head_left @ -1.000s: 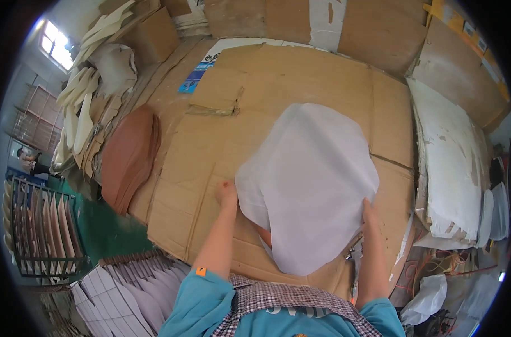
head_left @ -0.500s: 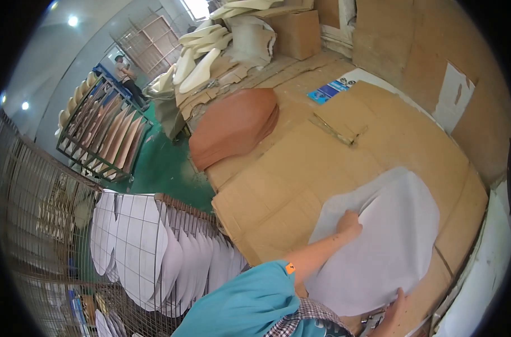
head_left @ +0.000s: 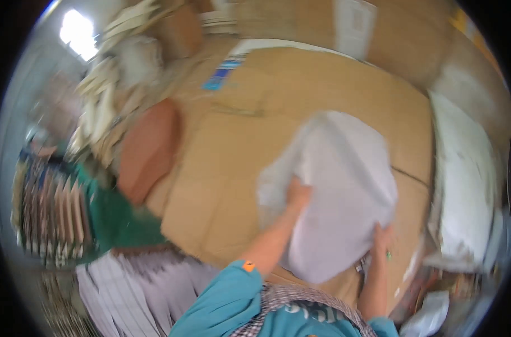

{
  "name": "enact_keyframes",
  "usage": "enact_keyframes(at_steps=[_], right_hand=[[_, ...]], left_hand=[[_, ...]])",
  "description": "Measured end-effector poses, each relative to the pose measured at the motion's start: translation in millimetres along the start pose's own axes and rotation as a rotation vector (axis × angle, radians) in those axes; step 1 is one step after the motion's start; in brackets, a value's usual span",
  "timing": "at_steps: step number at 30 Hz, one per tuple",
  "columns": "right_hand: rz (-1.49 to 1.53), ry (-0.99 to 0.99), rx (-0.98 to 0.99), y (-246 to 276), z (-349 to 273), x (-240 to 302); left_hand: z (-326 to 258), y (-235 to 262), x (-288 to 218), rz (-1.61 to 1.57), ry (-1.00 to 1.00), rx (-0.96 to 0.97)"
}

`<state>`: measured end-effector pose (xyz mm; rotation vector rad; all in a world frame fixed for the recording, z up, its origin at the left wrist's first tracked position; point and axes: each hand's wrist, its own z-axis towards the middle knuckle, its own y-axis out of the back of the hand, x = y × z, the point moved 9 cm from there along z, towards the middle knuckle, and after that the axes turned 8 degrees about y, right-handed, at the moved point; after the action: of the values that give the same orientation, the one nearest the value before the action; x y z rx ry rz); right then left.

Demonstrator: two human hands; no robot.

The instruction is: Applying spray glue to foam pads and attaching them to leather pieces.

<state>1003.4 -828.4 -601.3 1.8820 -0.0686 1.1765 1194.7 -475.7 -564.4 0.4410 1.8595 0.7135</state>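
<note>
While pale sheet (head_left: pixel 345 196) lies on right half of cardboard (head_left: pixel 233 163), left hand (head_left: pixel 298 194) half-curled against it, right hand (head_left: pixel 383 239) part-open at its edge; can't tell if pinching. Even pressure should avoid creases.

Work surface: flat brown cardboard (head_left: pixel 221 168), with a dark seam at its right. To the left of the cardboard: a reddish-brown rounded stack (head_left: pixel 150 151), outline blurred. Far left: a heap of cream curved pieces (head_left: pixel 102 109), a brown carton (head_left: pixel 180 31) and a bright window (head_left: pixel 78 33). Far left part of the cardboard: a blue-and-white printed panel (head_left: pixel 224 73) at its edge. Far side: brown wall boards (head_left: pixel 283 25) bearing a white patch (head_left: pixel 353 28). Right: a large white slab (head_left: pixel 466 174). Near right: a white bag (head_left: pixel 429 314). Left: green floor (head_left: pixel 123 224), with a row of upright pieces (head_left: pixel 56 210) beside it, blurred
</note>
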Motion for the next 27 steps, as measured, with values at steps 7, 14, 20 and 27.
enact_keyframes(at_steps=[7, 14, 20, 27], right_hand=[[0.014, 0.260, -0.167, 5.1, -14.9, 43.1], [-0.303, 0.422, -0.120, 16.0, -34.3, 92.2], [-0.306, 0.396, -0.149, 11.0, -4.5, 87.3], [-0.328, 0.252, 0.166, -16.0, 37.8, 103.3]], left_hand=[[24.5, 4.1, 86.9, -0.521, 0.334, -0.029], [-14.5, 47.1, 103.1, -0.769, 0.441, 0.129], [-16.4, 50.3, 113.4, -0.983, 0.644, 0.169], [-17.0, 56.5, 117.5, -0.934, 0.619, 0.072]])
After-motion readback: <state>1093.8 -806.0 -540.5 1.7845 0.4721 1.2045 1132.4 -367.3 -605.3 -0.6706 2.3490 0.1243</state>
